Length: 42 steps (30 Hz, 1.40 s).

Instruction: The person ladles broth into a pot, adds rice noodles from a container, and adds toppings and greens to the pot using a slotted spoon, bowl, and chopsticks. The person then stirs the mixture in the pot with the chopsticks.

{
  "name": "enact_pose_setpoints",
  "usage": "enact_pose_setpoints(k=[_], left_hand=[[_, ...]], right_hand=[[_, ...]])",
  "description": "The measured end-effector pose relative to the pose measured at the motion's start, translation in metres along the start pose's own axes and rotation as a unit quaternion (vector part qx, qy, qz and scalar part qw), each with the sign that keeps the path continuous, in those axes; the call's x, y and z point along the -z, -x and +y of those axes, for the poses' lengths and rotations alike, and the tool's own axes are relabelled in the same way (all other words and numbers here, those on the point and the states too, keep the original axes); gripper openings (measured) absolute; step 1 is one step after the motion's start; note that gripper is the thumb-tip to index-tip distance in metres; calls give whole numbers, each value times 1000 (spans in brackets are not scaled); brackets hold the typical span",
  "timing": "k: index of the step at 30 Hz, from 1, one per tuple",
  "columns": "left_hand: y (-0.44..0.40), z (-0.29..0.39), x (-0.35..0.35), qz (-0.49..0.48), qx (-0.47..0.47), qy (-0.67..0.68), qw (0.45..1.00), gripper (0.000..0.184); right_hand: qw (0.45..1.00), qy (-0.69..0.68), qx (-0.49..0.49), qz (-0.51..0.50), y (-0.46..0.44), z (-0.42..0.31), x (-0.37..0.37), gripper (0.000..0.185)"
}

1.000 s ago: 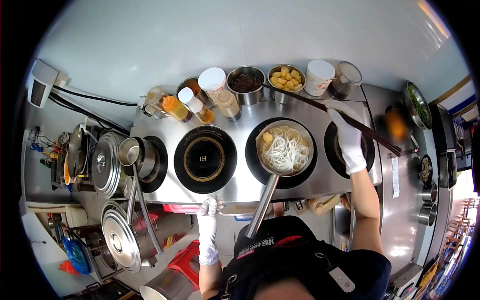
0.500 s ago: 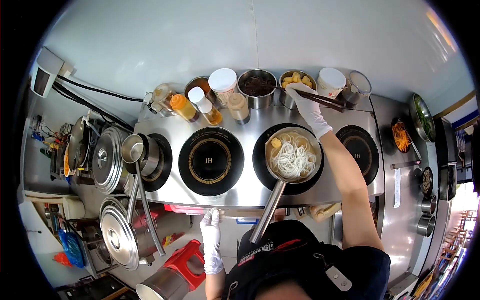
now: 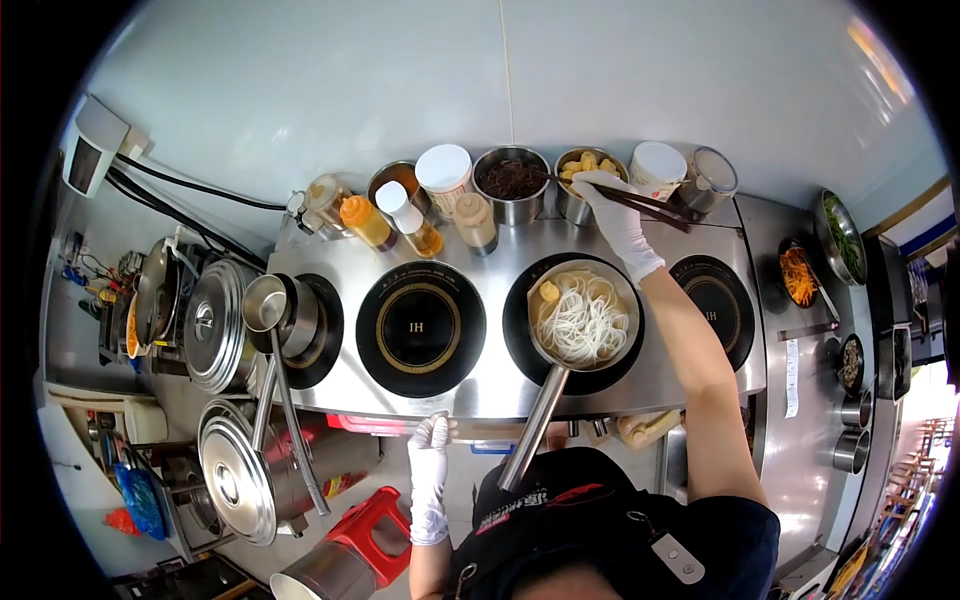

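Observation:
My right hand (image 3: 610, 205), in a white glove, is closed around a pair of dark chopsticks (image 3: 655, 208). Their tips point left, to the rim of a steel pot of dark brown shreds (image 3: 513, 180). Under the hand stands a steel pot of yellow chunks (image 3: 590, 163), partly covered by it. On the burner nearer me, a long-handled saucepan (image 3: 541, 420) holds white noodles (image 3: 585, 322) in broth, with a yellow chunk at the left. My gloved left hand (image 3: 430, 450) is curled closed by the stove's front edge, with nothing visible in it.
Sauce bottles (image 3: 368, 222) and white tubs (image 3: 444, 168) line the back of the stove (image 3: 490, 390). At the left are a small pot with a ladle (image 3: 268, 302) and large lidded pots (image 3: 235, 478). Shredded carrot (image 3: 797, 276) and greens (image 3: 846, 237) sit on the right counter.
My left hand has shifted slightly right, its fingers still curled. My right hand and the chopsticks stay almost in place over the pots; the whole view has moved a little.

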<state>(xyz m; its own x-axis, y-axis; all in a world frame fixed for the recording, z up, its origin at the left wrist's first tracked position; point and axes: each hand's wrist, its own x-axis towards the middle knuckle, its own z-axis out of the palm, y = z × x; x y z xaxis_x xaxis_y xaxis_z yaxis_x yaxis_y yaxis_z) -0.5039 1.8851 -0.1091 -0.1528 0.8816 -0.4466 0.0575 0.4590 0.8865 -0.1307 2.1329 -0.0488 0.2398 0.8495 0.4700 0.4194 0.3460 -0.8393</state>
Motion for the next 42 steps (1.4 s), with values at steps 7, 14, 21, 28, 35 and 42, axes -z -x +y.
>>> enact_pose_setpoints(k=[7,14,21,28,35,42], left_hand=[[4,-12,6,5,-2,-17,1000,21],[6,-21,7,3,-3,-10,1000,21],[7,-16,-3,-18,-1,-5,1000,22],[12,-23,-2,-8,7,1,1000,22],[15,-32,3,7,20,-6,1000,23],[9,-29,-7,-20,11,-6,1000,24]], right_hand=[[1000,7,-5,23,2,19,-20,11],[995,-9,93,25,9,-28,0,12],[995,-3,94,15,8,-34,4,12],[998,44,-29,-40,0,5,-23,21],[999,13,33,29,-3,3,-19,12],[992,-9,108,58,-6,-38,5,8]])
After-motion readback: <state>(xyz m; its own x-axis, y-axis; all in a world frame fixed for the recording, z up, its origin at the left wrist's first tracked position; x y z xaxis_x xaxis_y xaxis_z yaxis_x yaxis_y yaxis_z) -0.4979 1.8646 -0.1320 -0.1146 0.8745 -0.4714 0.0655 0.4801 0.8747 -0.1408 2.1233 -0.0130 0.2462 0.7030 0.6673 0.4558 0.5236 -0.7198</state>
